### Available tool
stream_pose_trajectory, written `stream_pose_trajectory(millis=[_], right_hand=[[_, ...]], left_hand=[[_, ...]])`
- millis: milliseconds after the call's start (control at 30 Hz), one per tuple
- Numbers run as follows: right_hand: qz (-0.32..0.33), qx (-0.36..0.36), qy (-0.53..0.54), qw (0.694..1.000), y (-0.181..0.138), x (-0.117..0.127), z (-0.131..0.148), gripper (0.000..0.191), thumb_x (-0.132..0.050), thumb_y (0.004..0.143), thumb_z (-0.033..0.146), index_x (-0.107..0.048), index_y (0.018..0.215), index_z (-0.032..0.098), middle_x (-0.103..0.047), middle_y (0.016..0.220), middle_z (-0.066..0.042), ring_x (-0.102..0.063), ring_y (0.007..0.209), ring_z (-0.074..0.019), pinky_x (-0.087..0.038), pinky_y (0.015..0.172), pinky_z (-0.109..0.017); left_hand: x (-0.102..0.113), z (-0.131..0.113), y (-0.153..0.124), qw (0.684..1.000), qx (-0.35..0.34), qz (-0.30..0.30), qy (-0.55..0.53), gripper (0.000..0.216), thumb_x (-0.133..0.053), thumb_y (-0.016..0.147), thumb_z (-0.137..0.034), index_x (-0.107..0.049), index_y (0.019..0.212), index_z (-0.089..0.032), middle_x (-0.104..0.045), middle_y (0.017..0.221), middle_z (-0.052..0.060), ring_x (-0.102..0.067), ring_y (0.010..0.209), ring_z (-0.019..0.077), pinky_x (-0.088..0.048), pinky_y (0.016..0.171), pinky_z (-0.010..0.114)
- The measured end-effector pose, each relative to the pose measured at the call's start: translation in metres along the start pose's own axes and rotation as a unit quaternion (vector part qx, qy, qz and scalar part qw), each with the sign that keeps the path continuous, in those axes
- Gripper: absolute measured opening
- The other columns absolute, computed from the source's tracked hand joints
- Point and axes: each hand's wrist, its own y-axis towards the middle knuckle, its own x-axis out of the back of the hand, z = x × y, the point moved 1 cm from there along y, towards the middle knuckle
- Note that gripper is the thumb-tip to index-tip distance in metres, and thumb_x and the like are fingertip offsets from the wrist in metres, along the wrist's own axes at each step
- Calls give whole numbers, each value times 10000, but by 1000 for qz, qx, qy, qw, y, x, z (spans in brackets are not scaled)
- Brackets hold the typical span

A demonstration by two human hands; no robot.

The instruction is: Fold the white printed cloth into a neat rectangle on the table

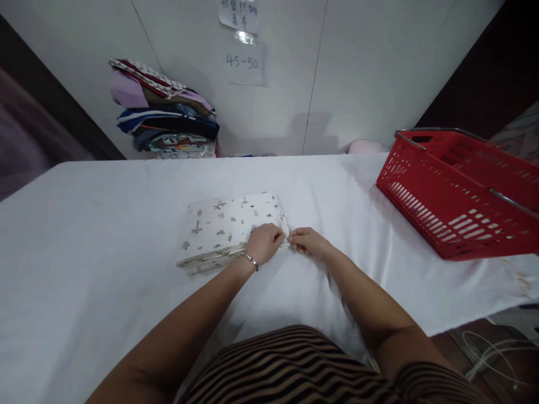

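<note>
Hands meet at twelve o'clock: your left hand (263,243) and right hand (308,242) each pinch one corner of the folded cloth (227,223) on the white table (105,224); red basket (458,196) at two o'clock.

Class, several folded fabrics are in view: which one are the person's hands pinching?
The white folded cloth with small grey prints, alone on the table; left hand and right hand pinch its near corner. The colourful fabrics sit stacked by the wall.
</note>
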Motion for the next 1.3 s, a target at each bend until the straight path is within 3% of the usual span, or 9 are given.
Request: stream_pose_trajectory(millis=[367, 667, 867, 1300], right_hand=[[19, 17, 51, 998, -1, -7, 5, 112, -615, 676, 233, -553, 617, 161, -536, 467, 53, -404, 339, -48, -248, 344, -189], [55, -12, 112, 992, -2, -6, 2, 174, -623, 676, 314, -548, 647, 160, -566, 516, 34, -423, 351, -51, -143, 317, -190], [25, -12, 69, 997, -3, -10, 2, 390, -660, 682, 525, -501, 628, 172, -554, 513, 34, -409, 362, -46, -148, 319, -190], [5, -14, -5, 1000, -5, -19, 1, 328, -589, 710, 453, -480, 564, 180, -458, 412, 47, -330, 332, -49, -133, 332, -196]], left_hand=[[0, -2, -12, 988, -114, -71, 71, 169, -448, 874, -239, -598, 827, -177, -599, 818, 41, -518, 812, 170, -375, 729, 317], [-4, -1, -18, 980, -151, -82, 97, 187, -425, 891, -239, -597, 857, -174, -594, 822, 52, -510, 822, 183, -377, 725, 335], [-6, 1, -22, 986, -147, -77, 27, 186, -418, 879, -198, -603, 894, -184, -595, 845, 45, -518, 841, 170, -398, 761, 329], [-1, 1, -33, 997, -63, -33, -43, 224, -444, 820, -131, -602, 960, -205, -650, 932, 27, -555, 919, 172, -403, 820, 330]])
